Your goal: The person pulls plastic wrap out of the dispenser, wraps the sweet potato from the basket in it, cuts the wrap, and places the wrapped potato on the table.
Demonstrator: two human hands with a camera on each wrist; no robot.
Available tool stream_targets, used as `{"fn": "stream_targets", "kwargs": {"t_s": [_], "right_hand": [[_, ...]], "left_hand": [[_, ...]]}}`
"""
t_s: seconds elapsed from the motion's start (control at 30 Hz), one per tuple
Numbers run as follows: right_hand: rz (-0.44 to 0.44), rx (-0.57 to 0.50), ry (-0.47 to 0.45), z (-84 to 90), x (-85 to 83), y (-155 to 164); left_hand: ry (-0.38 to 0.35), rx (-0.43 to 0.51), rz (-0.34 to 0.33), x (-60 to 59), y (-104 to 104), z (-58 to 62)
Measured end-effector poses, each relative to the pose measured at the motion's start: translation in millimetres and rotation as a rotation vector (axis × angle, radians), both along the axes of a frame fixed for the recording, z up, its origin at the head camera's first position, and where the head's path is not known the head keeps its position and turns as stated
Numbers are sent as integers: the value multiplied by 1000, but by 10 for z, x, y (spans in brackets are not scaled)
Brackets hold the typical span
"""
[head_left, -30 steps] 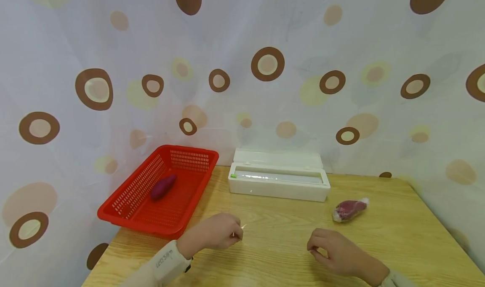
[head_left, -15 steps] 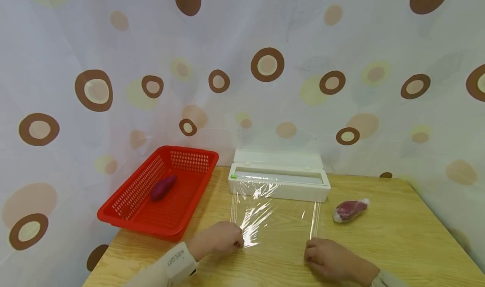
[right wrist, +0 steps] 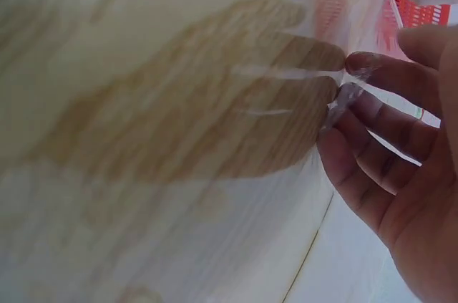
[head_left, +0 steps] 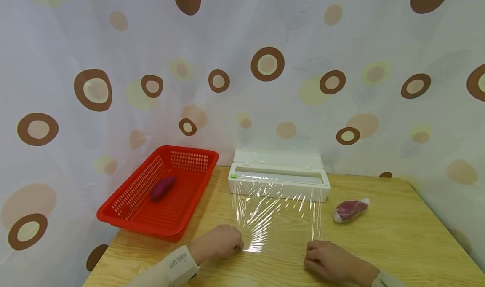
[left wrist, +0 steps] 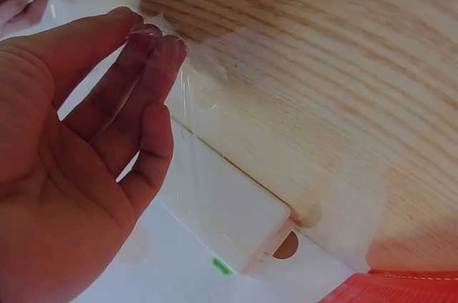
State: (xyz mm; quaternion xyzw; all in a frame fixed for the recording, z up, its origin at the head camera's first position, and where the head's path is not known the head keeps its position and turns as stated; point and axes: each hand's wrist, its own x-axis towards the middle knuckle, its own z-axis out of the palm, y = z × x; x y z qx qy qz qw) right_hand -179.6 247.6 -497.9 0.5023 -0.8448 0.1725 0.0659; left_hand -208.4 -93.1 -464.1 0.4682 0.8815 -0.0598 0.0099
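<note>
A sheet of clear plastic wrap [head_left: 278, 219] stretches from the white wrap dispenser box [head_left: 278, 190], its lid raised, toward me over the table. My left hand [head_left: 219, 243] pinches the sheet's near left corner; in the left wrist view the thumb and fingertips of that left hand [left wrist: 93, 124] meet on the film. At the near right corner, my right hand [head_left: 335, 261] grips the film with curled fingers. In the right wrist view, crumpled film lies at the fingertips of the right hand [right wrist: 401, 138].
On the left stands a red plastic basket [head_left: 193, 209] with a purple sweet potato-like vegetable [head_left: 163, 188] inside. A reddish piece wrapped in film [head_left: 350, 210] lies right of the box. Behind the wooden table [head_left: 398, 236] hangs a patterned curtain [head_left: 242, 46].
Both hands have drawn slightly nearer to me and lower. The plastic wrap, not visibly spread a second ago, now extends as a shiny sheet from the box to both hands.
</note>
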Motion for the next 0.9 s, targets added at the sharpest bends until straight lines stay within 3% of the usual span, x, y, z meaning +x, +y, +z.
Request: {"fn": "stream_targets", "kwargs": {"t_s": [0.23, 0.43, 0.6, 0.77, 0.9], "right_hand": [[-32, 63, -204, 14, 78, 115], [1, -6, -293, -14, 43, 175], [66, -60, -317, -23, -18, 193], [65, -75, -335, -52, -62, 216], [42, -96, -375, -60, -75, 225]], "left_hand": [[7, -10, -19, 43, -18, -61], [-17, 5, 1, 79, -65, -63], [-32, 24, 4, 95, -81, -41], [-64, 24, 17, 94, -87, -30], [-126, 55, 11, 64, -99, 92]]}}
